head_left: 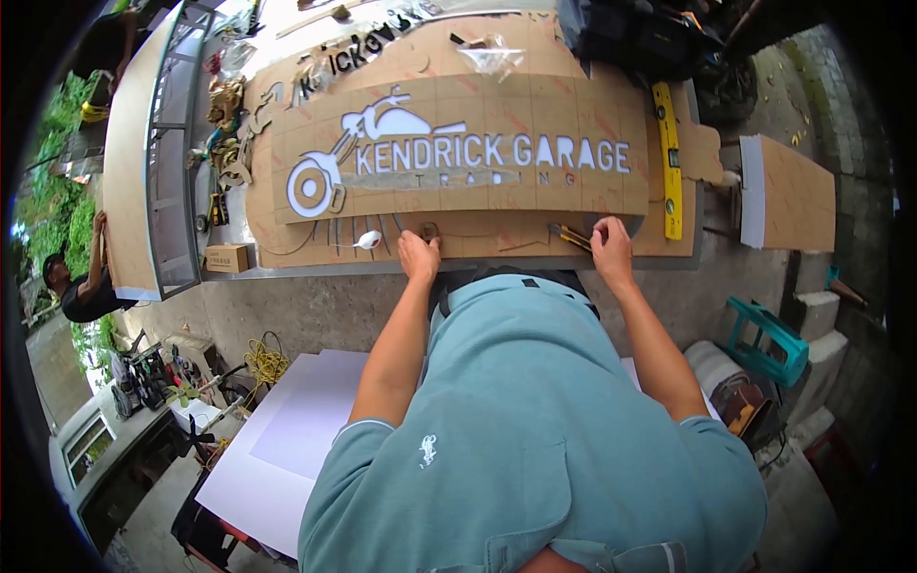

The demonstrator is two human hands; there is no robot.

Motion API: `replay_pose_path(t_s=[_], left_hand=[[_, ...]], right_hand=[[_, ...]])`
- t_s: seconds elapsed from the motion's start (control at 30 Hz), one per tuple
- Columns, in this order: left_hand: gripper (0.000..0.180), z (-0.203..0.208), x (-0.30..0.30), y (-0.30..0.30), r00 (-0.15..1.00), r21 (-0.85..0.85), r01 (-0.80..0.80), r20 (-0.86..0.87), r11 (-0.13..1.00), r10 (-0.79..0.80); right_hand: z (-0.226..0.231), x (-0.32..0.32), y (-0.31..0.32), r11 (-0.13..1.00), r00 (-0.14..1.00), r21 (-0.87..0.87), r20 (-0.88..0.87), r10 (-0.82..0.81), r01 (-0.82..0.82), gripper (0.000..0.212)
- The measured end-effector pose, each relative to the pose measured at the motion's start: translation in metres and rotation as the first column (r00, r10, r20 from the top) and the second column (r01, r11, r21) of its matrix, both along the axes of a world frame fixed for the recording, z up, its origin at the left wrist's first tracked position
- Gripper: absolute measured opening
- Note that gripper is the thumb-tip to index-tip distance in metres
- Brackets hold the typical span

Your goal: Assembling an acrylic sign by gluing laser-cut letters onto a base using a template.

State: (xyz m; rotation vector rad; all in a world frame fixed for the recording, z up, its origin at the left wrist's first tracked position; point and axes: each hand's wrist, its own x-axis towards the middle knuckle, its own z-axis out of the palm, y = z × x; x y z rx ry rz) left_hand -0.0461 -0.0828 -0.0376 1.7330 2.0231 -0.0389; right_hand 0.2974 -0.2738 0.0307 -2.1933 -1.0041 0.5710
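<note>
A brown paper-covered sign panel (pixel 458 196), with white cut-out letters and a motorcycle outline, lies across the workbench in front of me. Along its near edge rests my left hand (pixel 418 256), fingers a little apart, beside a small brown round piece (pixel 430 231). My right hand (pixel 612 250) is at the panel's near right corner. Its fingers are bent together there, and what they pinch is too small to make out. Just left of it lie slim yellow-and-black tools (pixel 571 237). A white rounded object (pixel 369 240) sits left of my left hand, near several dark thin strips.
At the bench's right stands a yellow spirit level (pixel 669 162). A black bag (pixel 640 38) occupies the far right corner; crumpled brown scraps (pixel 229 129) and a small carton (pixel 226 258) are at left. Another person (pixel 86 282) touches a tall framed panel (pixel 143 153). White sheets (pixel 277 439) lie behind me.
</note>
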Motion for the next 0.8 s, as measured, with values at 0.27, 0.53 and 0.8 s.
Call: replay_pose_path(t_s=[0.27, 0.53, 0.8], left_hand=[[0.024, 0.039, -0.006, -0.014, 0.848, -0.123, 0.081, 0.529, 0.989, -0.003], [0.016, 0.137, 0.048, 0.080, 0.629, 0.086, 0.281, 0.736, 0.956, -0.251], [0.020, 0.099, 0.055, 0.326, 0.782, 0.301, 0.481, 0.278, 0.823, -0.558]], right_hand=[[0.002, -0.013, 0.033, 0.994, 0.992, -0.035, -0.071, 0.105, -0.108, 0.007], [0.060, -0.105, 0.184, 0.943, 0.807, 0.097, -0.494, 0.324, -0.318, 0.022], [0.042, -0.088, 0.283, 0.961, 0.860, 0.075, -0.433, 0.271, -0.266, 0.021]])
